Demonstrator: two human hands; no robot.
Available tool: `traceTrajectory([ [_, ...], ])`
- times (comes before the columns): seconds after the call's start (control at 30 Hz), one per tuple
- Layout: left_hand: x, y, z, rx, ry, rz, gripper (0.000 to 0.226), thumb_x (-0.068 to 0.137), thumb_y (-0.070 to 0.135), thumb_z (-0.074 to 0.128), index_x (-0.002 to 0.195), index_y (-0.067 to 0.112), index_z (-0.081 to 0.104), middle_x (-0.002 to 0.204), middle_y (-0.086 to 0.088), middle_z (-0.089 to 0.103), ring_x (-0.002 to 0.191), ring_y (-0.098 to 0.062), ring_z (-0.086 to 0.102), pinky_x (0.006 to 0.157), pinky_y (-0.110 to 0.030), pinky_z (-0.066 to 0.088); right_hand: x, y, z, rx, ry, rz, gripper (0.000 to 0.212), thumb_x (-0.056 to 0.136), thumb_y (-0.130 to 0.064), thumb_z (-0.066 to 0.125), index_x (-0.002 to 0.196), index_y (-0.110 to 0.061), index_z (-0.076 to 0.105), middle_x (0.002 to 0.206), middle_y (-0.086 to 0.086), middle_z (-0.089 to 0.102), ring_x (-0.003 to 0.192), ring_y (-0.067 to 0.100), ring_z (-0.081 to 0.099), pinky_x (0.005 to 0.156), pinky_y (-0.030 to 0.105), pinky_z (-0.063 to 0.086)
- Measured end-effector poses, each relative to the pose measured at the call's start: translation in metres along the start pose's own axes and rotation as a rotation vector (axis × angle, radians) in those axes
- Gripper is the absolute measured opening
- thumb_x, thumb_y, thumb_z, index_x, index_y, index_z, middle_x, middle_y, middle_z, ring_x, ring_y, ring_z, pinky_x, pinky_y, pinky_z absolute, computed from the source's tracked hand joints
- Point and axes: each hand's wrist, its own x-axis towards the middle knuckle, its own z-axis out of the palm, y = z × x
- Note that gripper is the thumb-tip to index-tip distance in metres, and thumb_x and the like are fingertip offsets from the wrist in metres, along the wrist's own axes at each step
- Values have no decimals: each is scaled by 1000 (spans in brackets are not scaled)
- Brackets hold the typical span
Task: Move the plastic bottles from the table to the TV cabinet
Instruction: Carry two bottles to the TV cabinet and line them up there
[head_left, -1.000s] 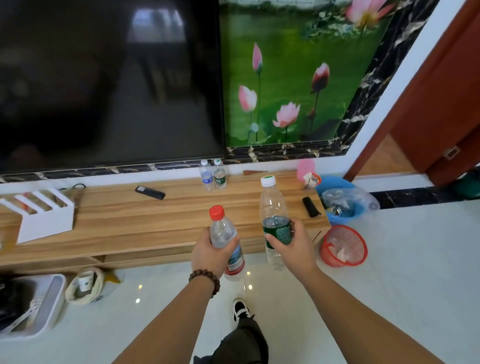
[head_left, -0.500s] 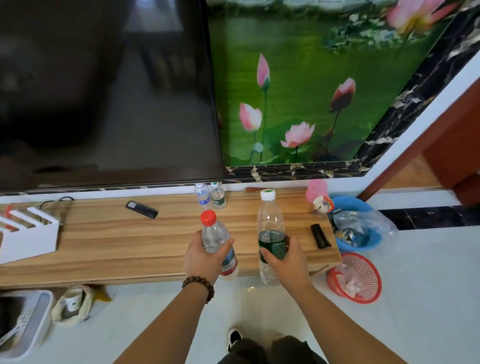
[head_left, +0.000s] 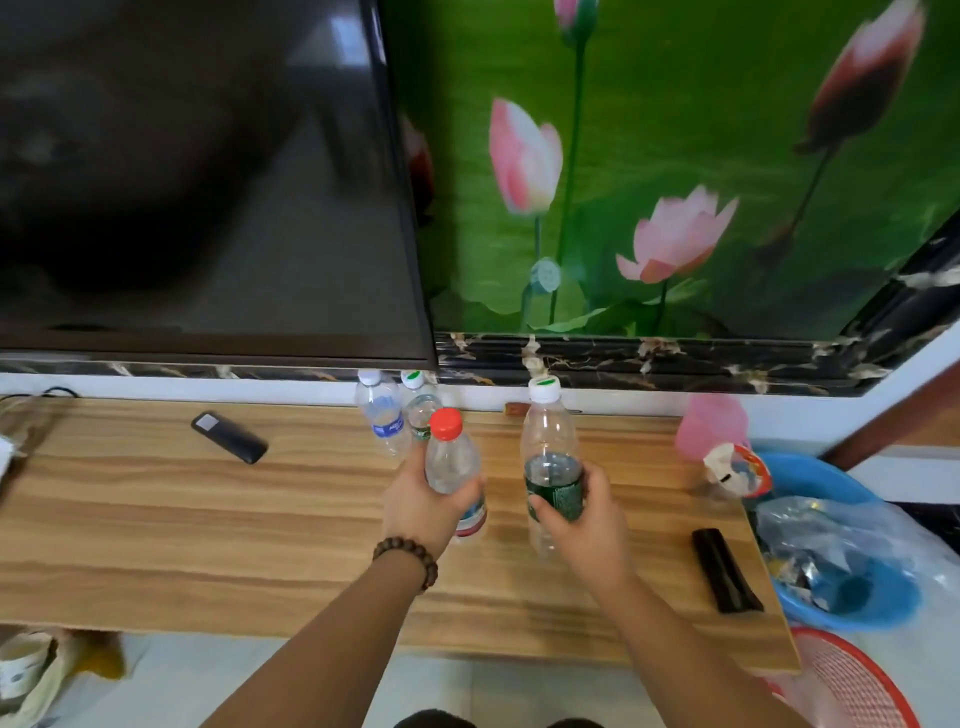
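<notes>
My left hand (head_left: 418, 506) grips a clear red-capped bottle (head_left: 453, 465) with a red and white label, held upright over the wooden TV cabinet (head_left: 156, 530). My right hand (head_left: 584, 519) holds a taller clear bottle with a green label and white cap (head_left: 549, 441), also upright above the cabinet top. Two small bottles stand at the back by the wall: a blue-labelled bottle (head_left: 381, 415) and a green-labelled small bottle (head_left: 420, 402), just behind the red cap.
A black remote (head_left: 229, 437) lies at the back left, and a black case (head_left: 726, 570) lies at the right end. A pink cup (head_left: 711, 423) stands at the back right. Beside the cabinet are a blue basin (head_left: 852, 613) and a red basket (head_left: 852, 686). The TV screen (head_left: 197, 171) hangs above.
I have stepped closer, and both hands have carried their bottles forward from beyond the front edge to over the cabinet top.
</notes>
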Motion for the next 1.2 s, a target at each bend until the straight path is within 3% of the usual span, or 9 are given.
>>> traceTrajectory([
  [0.27,104,-55,77,58,97,194,64,61,62,71,109,23,55,100,2,65,92,-18,62,80,-41,54,112,79,51,-12,104,-155,63,72,-42,77,124,-25,46,106,-16,57,94,5,55,77,22,42],
  [0.43,136,-83,102,129,166,234,56,66,60,72,104,25,53,100,2,63,91,-17,60,72,-32,50,139,116,75,23,115,-175,63,71,-35,79,124,-22,46,106,-14,57,96,4,55,70,6,37],
  [0.6,144,-103,117,56,232,320,62,63,67,67,108,27,53,101,8,61,93,-11,59,74,-29,50,141,143,86,25,163,-206,65,72,-37,78,125,-24,42,109,-15,54,99,5,54,81,24,46],
  [0.77,139,-123,135,-60,168,250,81,63,53,79,130,23,45,121,7,58,104,0,56,84,-20,50,140,145,87,27,167,-235,67,71,-38,77,127,-27,41,109,-19,54,101,8,57,81,24,46],
  [0.87,129,-141,145,-25,179,129,93,62,47,83,138,20,37,125,6,58,105,-2,54,86,-20,44,135,145,86,37,163,-232,83,70,-36,79,138,-30,33,125,-13,52,116,5,50,89,17,40],
  [0.93,126,-147,151,-24,185,140,92,63,41,85,138,20,37,119,11,58,102,0,53,86,-19,41,132,147,87,13,186,-216,104,66,-40,81,147,-34,16,149,-2,35,128,2,31,101,22,33],
  [1.0,127,-147,155,-26,204,138,87,63,37,85,135,20,40,111,15,56,97,1,53,83,-17,40,128,149,89,-17,209,-197,118,63,-41,84,150,-33,5,158,1,16,137,9,20,106,29,26],
  [1.13,134,-143,163,2,258,69,67,69,32,82,125,16,49,112,3,64,101,-14,61,83,-25,46,127,150,101,-1,231,-167,96,67,-26,84,145,-23,27,143,6,42,130,21,44,100,26,36],
  [1.2,136,-143,164,19,278,51,59,72,31,81,120,13,52,110,-2,65,100,-19,62,83,-29,48,129,148,107,1,203,-161,82,70,-22,81,139,-22,36,134,2,53,120,20,54,97,33,46],
])
